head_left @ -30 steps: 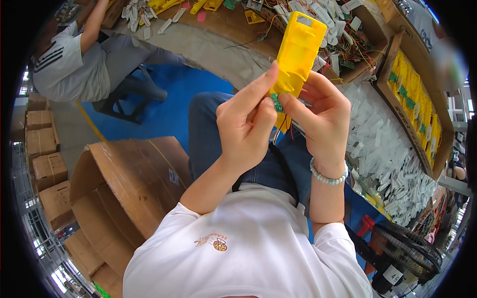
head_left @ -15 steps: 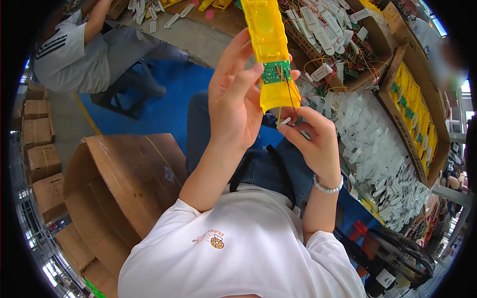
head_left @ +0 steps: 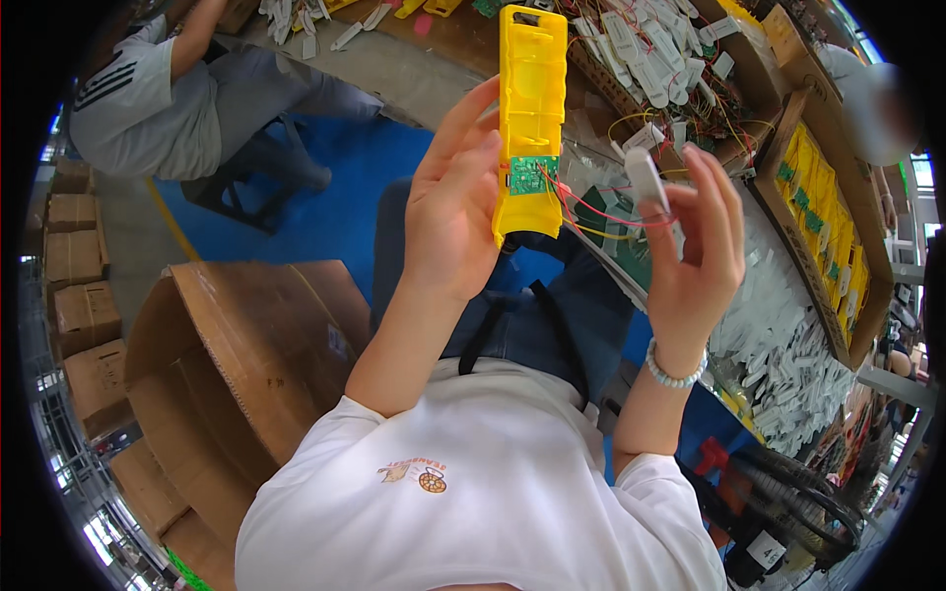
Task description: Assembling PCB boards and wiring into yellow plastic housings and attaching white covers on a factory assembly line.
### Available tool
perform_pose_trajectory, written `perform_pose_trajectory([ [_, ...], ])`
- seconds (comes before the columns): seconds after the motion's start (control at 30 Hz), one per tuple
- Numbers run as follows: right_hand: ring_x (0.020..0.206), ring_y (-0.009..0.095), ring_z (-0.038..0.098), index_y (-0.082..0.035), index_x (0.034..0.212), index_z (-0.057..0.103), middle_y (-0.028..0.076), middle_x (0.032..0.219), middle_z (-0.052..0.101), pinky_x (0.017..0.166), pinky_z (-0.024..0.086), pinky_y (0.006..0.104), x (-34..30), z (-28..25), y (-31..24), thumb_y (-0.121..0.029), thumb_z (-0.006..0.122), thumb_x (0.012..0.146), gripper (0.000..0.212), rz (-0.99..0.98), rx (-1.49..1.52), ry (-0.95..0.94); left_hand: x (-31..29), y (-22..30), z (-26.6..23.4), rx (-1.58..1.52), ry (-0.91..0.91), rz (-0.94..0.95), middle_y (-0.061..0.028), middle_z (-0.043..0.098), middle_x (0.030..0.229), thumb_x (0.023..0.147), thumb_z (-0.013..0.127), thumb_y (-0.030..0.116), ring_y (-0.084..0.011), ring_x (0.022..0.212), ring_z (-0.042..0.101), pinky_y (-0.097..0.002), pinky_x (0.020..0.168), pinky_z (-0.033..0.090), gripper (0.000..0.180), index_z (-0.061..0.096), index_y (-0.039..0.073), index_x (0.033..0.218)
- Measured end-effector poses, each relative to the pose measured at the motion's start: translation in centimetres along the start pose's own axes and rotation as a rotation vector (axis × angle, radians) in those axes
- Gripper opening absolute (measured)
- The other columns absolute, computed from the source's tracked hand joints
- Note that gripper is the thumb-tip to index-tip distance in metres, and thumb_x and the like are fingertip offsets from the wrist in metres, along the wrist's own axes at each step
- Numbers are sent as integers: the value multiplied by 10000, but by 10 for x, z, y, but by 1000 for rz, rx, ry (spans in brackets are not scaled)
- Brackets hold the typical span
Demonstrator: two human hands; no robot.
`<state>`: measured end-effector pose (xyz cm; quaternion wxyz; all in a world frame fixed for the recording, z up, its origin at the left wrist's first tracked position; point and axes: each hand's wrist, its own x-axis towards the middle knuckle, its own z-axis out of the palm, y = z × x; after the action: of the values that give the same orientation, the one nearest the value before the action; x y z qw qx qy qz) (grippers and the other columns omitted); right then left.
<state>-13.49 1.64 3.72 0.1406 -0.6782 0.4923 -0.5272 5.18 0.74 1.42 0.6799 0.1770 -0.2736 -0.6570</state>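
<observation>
My left hand (head_left: 455,202) grips a long yellow plastic housing (head_left: 532,98) by its left side and holds it upright. Near the housing's lower end sits a green circuit board (head_left: 533,176). Red and yellow wires (head_left: 601,214) run from the board across to my right hand (head_left: 698,236). Between the thumb and fingers of that hand is a small white flat battery pack (head_left: 645,179), tilted and apart from the housing. The fingertips behind the pack are partly hidden.
White packs with wires fill a carton (head_left: 645,59) at the back right. Another carton (head_left: 845,345) holds yellow housings. Clear plastic pieces (head_left: 778,364) cover the right side. A large cardboard box (head_left: 276,364) stands at left, a fan (head_left: 788,502) at lower right. A person (head_left: 148,108) sits back left.
My right hand has moved right and up, away from the housing's lower end, carrying the white pack, so the wires now stretch sideways. The housing has come slightly left and lower.
</observation>
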Motion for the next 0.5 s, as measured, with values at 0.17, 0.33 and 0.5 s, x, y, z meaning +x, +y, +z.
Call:
perform_pose_trajectory([
  [0.17, 845, 148, 624, 4, 1027, 646, 119, 1131, 624, 701, 518, 254, 14, 7, 7, 20, 676, 824, 206, -191, -167, 109, -11, -1, 15, 77, 88, -65, -265, 532, 1243, 952, 474, 154, -352, 1031, 616, -467, 778, 557, 545, 275, 50, 1448],
  [0.33, 761, 182, 637, 2, 948, 654, 108, 975, 667, 644, 515, 253, 14, 13, 6, 65, 715, 755, 212, -186, 28, 260, -24, -3, 11, 89, -22, -191, -282, 513, 1271, 940, 458, 119, -343, 937, 644, -415, 792, 549, 559, 276, 49, 1463],
  [0.5, 718, 212, 631, 23, 921, 686, 124, 889, 653, 607, 507, 263, 26, 13, -7, 92, 724, 688, 246, -495, -90, 201, -39, -4, 7, 160, -3, -223, -280, 541, 1231, 940, 435, 107, -311, 880, 647, -386, 749, 551, 549, 293, 48, 1467],
])
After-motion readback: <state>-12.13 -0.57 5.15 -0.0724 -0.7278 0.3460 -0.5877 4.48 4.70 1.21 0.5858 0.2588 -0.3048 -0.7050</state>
